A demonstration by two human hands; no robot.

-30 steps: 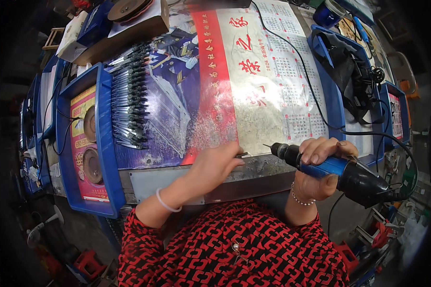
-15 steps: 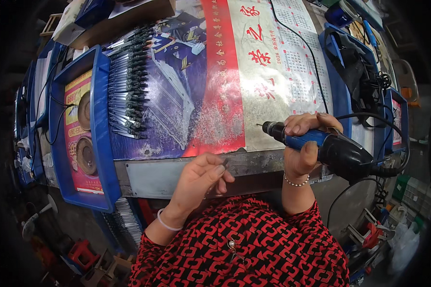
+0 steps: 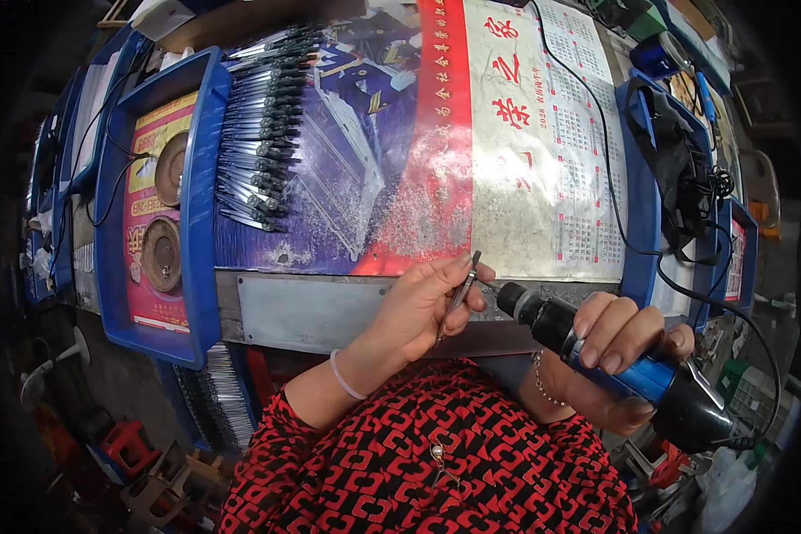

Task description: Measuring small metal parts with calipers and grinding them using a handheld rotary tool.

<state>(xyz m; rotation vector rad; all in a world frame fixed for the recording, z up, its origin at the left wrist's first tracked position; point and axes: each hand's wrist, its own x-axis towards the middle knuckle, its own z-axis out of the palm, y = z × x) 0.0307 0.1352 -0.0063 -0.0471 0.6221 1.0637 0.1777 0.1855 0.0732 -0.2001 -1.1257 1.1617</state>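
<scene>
My left hand is closed in a pinch on a slim metal rod with a dark tip, held slanting just over the table's front edge. Wrapped around a blue and black corded electric drill, my right hand keeps its black nose pointed left at the rod. The thin bit reaches close to the rod; whether they touch I cannot tell. Further left on the table, many similar slim rods with dark ends lie side by side in a row.
A printed poster sheet covers the tabletop. At the left stands a blue tray with two round brown dishes. Another blue tray at the right holds black straps. A black cable crosses the table's right part.
My left hand has moved right and up, and the rod now shows clearly in it. The drill has come lower, its nose now beside the rod. The view has shifted slightly.
</scene>
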